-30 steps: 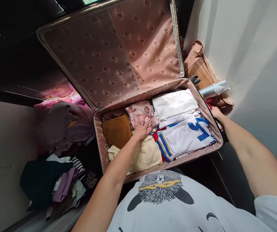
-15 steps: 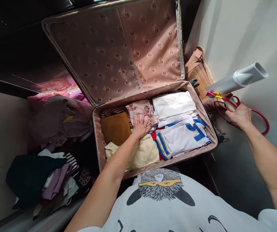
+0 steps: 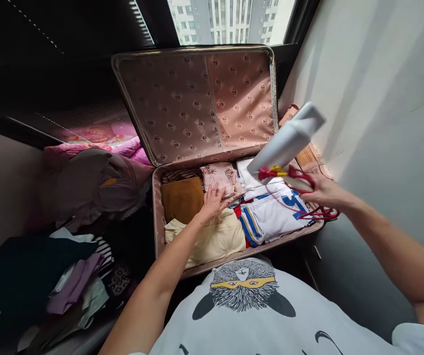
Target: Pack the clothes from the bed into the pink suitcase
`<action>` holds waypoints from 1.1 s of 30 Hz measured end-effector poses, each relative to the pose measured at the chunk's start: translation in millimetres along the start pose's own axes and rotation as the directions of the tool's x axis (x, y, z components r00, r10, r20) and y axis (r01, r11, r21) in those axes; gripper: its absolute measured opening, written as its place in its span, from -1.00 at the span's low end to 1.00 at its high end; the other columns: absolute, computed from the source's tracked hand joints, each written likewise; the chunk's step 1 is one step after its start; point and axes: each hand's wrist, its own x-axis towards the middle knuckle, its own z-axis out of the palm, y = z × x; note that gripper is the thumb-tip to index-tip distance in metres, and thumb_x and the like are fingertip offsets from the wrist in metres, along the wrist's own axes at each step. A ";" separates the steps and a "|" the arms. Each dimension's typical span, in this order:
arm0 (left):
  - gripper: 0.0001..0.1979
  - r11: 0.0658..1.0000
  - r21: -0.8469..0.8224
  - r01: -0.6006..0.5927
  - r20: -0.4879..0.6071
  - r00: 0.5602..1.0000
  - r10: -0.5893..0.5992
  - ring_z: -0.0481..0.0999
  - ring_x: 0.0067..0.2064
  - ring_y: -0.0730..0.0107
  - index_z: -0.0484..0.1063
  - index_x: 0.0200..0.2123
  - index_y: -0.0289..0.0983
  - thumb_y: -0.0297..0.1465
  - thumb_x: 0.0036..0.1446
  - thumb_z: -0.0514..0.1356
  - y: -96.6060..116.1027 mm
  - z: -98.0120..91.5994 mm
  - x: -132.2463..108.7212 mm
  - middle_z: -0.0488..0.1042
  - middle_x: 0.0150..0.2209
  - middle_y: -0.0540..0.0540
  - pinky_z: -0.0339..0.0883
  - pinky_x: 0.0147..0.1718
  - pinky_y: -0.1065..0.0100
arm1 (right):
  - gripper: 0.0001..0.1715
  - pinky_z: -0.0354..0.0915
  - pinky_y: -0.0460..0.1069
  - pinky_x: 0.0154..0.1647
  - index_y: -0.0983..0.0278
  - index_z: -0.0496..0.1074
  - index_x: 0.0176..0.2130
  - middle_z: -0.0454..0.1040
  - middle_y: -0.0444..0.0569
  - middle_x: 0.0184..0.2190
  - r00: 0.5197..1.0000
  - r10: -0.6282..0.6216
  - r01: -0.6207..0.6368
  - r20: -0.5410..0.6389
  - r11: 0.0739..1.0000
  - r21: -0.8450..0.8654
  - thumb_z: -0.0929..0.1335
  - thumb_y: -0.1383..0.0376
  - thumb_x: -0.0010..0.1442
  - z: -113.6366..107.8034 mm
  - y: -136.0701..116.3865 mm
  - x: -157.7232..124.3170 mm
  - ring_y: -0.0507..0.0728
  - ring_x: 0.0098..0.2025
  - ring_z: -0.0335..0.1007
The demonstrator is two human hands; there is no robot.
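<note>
Two bare hands are at work over the open, pink-lined fabric suitcase (image 3: 157, 217), whose patterned lid (image 3: 200, 103) stands raised at its far side. The left hand (image 3: 212, 201) lies palm down inside the suitcase, fingers spread and flat, gripping nothing; it rests where a floral pink folded cloth (image 3: 221, 175) meets a pale yellow folded garment (image 3: 215, 236) near the suitcase's middle. A mustard-brown folded cloth (image 3: 182, 197) sits just beside that hand, toward the suitcase's left wall.

The right hand (image 3: 319, 190) hovers above the suitcase's right end, its fingers curled around a looped red cord (image 3: 317, 213). The cord runs up to a long white cylindrical tool (image 3: 288, 139), which hangs tilted in the air over the suitcase's far right corner, its wider end pointing up and away; it is blurred, so its make cannot be told. Under it, inside the suitcase, lie a white folded cloth (image 3: 250, 181) and a white jersey with blue and red trim (image 3: 271, 217).

A brown woven bag (image 3: 310, 157) leans against the wall just beyond the suitcase's right end. Left of the suitcase a loose heap of dark, purple and striped clothes (image 3: 67, 276) is piled, with a pink patterned blanket (image 3: 96, 140) farther back on that side.
</note>
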 end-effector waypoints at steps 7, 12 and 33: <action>-0.57 0.969 -0.243 0.035 -0.239 0.966 -0.095 0.33 0.38 -0.04 0.51 0.20 -0.25 -0.30 0.30 0.22 -45.2 -15.8 -88.3 0.27 0.36 -0.35 0.25 0.36 -0.05 | -0.79 0.18 -0.08 -0.46 0.27 0.35 -0.41 0.33 -0.15 -0.54 0.822 -0.108 0.003 0.560 0.983 0.186 0.35 0.25 -0.14 135.8 -15.0 53.4 0.01 -0.48 0.22; -0.60 0.854 -0.514 0.084 -0.212 0.952 -0.221 0.52 0.22 0.07 0.54 0.15 -0.21 -0.24 0.32 0.16 -61.6 -29.1 -158.9 0.41 0.25 -0.29 0.56 0.08 0.10 | -0.75 0.19 -0.05 -0.44 0.29 0.40 -0.38 0.34 -0.12 -0.56 0.858 -0.016 0.038 0.513 0.999 -0.032 0.42 0.22 -0.10 161.4 -11.9 84.3 0.06 -0.44 0.23; -0.20 0.573 -0.289 0.767 -0.496 0.392 -0.775 0.09 0.49 -0.26 0.20 0.45 -0.39 -0.25 0.23 0.33 -271.3 -112.4 -350.7 0.12 0.47 -0.48 0.09 0.40 -0.16 | -0.58 0.38 0.39 -0.06 0.13 0.51 0.02 0.51 0.31 0.06 0.935 -0.312 0.320 0.170 0.528 -0.786 0.31 0.09 0.22 232.8 -33.2 94.5 0.55 0.08 0.48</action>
